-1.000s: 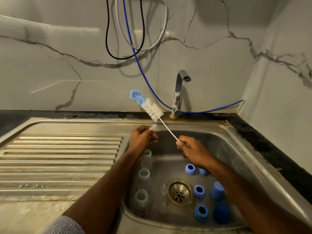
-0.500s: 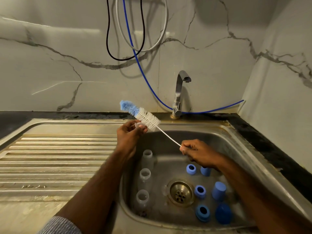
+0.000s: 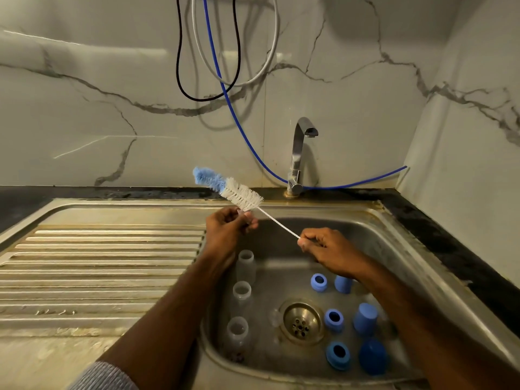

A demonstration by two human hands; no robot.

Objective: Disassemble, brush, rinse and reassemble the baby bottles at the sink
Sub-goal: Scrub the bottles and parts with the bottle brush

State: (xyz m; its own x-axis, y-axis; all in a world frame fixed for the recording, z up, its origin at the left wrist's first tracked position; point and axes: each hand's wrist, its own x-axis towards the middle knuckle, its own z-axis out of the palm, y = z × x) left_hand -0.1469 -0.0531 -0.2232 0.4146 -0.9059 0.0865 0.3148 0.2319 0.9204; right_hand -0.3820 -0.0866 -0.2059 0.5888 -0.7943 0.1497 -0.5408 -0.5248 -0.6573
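Head view: the right hand (image 3: pixel 327 250) pinches the thin wire handle of the brush (image 3: pixel 233 191) between thumb and curled fingers, above the back of the sink (image 3: pixel 394 249). The brush slants up and to the left from that hand; its white bristles and blue tip stand over the sink's back rim, in front of the wall. The left hand (image 3: pixel 226 230) is held just under the white bristles, its fingers curled round a small pale piece (image 3: pixel 244 213); what that piece is cannot be told.

In the basin three clear bottles (image 3: pixel 242 294) stand upright in a row along the left wall, mouths open, one behind another. The drain (image 3: pixel 301 322) lies in the middle of the floor. To its right lie the blue parts: three rings (image 3: pixel 334 320) with open holes, one near the back, one just beside the drain, one at the front. Two blue caps (image 3: pixel 365 319) stand near them, one at the back partly hidden by the right wrist, one further forward. A darker blue dome (image 3: pixel 372 356) sits at the front right, just beside the front ring.

The tap (image 3: pixel 299 153) rises behind the basin. A blue hose (image 3: pixel 233 108) runs down the wall past it. The ribbed drainboard (image 3: pixel 98 263) lies to the left.
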